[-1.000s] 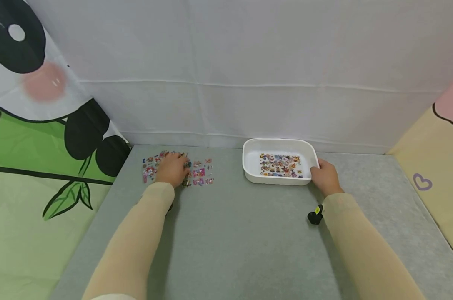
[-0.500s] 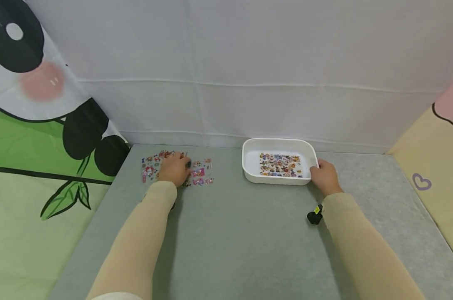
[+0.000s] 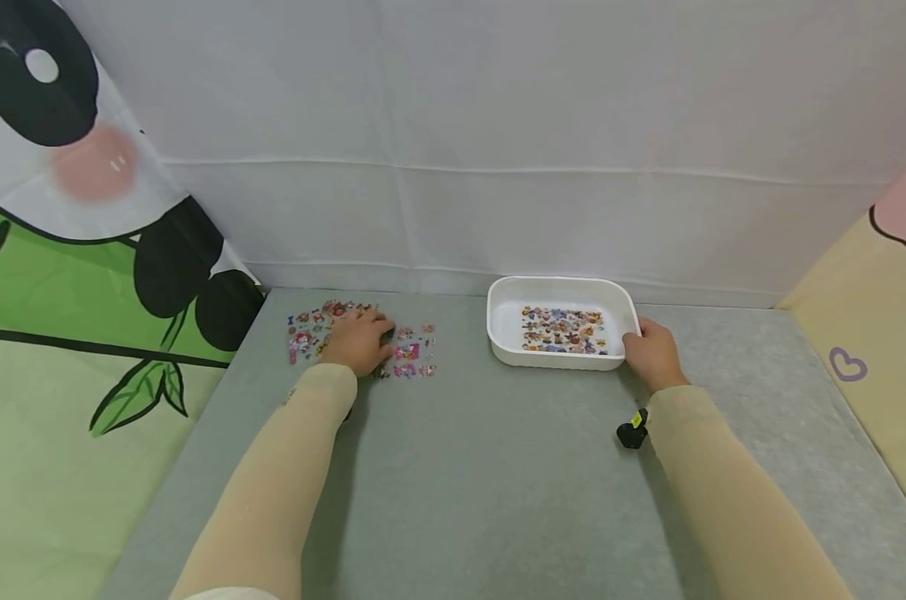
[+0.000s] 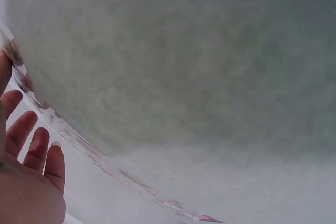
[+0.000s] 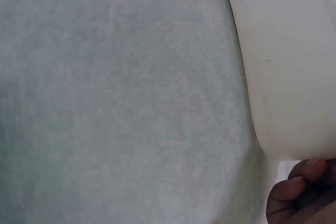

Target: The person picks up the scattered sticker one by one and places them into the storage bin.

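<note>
My left hand (image 3: 357, 342) lies palm down over clear sticker sheets with colourful cartoon pictures, at the back left of the table. One sheet shows left of the hand (image 3: 306, 333), and pink pictures of a sticker sheet (image 3: 407, 352) show to its right. In the left wrist view, the loosely bent, spread fingers (image 4: 37, 148) are close over a sheet edge (image 4: 100, 161), seen nearly side-on. My right hand (image 3: 651, 354) grips the right end of a white plastic tray (image 3: 501, 333), its fingers (image 5: 286, 195) curled at the rim. Another sticker sheet (image 3: 563, 331) lies inside the tray.
A grey cloth covers the table (image 3: 483, 467). White fabric (image 3: 453, 167) hangs along its back edge, with a green panda-print cloth (image 3: 62, 292) at left and a yellow one (image 3: 850, 417) at right.
My left hand has shifted slightly right, and the sheet at its right has slid the same way. The right hand stays on the tray, which keeps its place.
</note>
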{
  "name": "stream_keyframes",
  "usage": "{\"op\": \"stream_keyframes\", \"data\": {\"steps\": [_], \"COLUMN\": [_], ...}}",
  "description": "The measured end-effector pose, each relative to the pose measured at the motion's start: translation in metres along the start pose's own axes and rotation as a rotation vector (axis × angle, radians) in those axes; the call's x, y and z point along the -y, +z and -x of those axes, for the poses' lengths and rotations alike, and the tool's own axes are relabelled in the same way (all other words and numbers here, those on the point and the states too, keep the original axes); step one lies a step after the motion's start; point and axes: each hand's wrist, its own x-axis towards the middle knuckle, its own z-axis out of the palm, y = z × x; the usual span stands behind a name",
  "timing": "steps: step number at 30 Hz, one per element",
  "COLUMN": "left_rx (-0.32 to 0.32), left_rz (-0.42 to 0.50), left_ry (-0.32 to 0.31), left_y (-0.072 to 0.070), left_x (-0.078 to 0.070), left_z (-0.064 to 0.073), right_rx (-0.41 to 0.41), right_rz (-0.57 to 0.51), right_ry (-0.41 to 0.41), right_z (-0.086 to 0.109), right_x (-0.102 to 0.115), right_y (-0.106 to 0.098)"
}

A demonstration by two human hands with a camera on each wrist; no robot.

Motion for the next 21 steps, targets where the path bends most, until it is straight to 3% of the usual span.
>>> {"op": "stream_keyframes", "data": {"steps": [5,13,21], "left_rx": [0.015,-0.053,-0.048], "left_rz": [0.005,0.071,0.078], "left_ry": [0.026,0.012,0.02], "left_y": [-0.0013,-0.0006,-0.0023], "left_x": [-0.0015,0.0025,-0.0013], "left_z": [0.001,0.0038,0.0044], "right_rx": [0.002,0.01,0.004], "right_rz": [-0.003,0.002,0.001], "right_ry": [-0.002,-0.001,-0.005], "right_z": [-0.0002,0.0008,0.001], "right_x": [-0.0005,0.0012,0.0006], "right_y": [-0.0001,-0.0005,-0.0008]}}
